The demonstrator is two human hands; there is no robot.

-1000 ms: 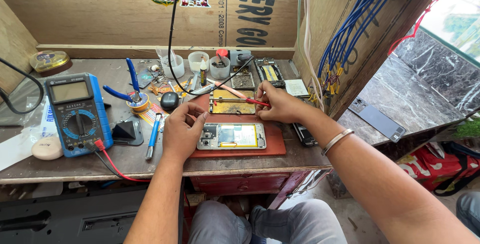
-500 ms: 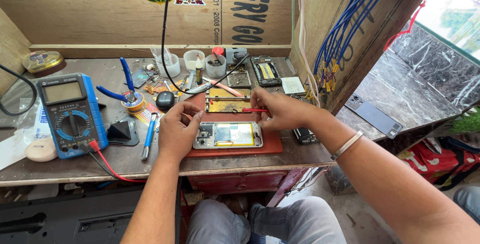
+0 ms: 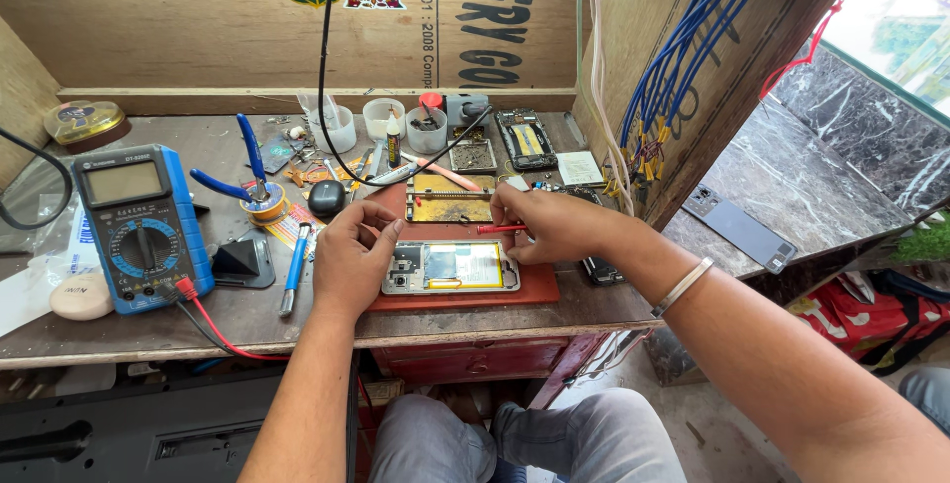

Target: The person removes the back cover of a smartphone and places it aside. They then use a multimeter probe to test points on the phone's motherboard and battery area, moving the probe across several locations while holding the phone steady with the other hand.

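Head view, workbench from above. Far left: blue multimeter (image 3: 143, 226) lies flat, red lead trailing off the bench edge. Just right of it, a black wedge-shaped stand (image 3: 237, 261) and a blue-handled tool (image 3: 294, 270) lying lengthwise. Behind these, blue-handled pliers (image 3: 242, 171) rest on a roll of tape.

Left hand (image 3: 351, 260): forearm comes up from bottom centre, wrist straight, palm down. Fingers curled, thumb and forefinger pinched together at the upper left corner of the opened phone (image 3: 450, 267); whether something small sits between them cannot be made out. The heel of the hand rests on the red mat (image 3: 539, 285).

Opened phone lies flat on the mat, back cover off, yellow-bordered battery area showing, long side running left to right. It sits directly between the two hands, just right of the left palm.

Right hand (image 3: 554, 228): arm enters from lower right, metal bangle on the wrist. Fingers closed around a red screwdriver (image 3: 500, 229), held level, tip pointing left, above the phone's upper edge.
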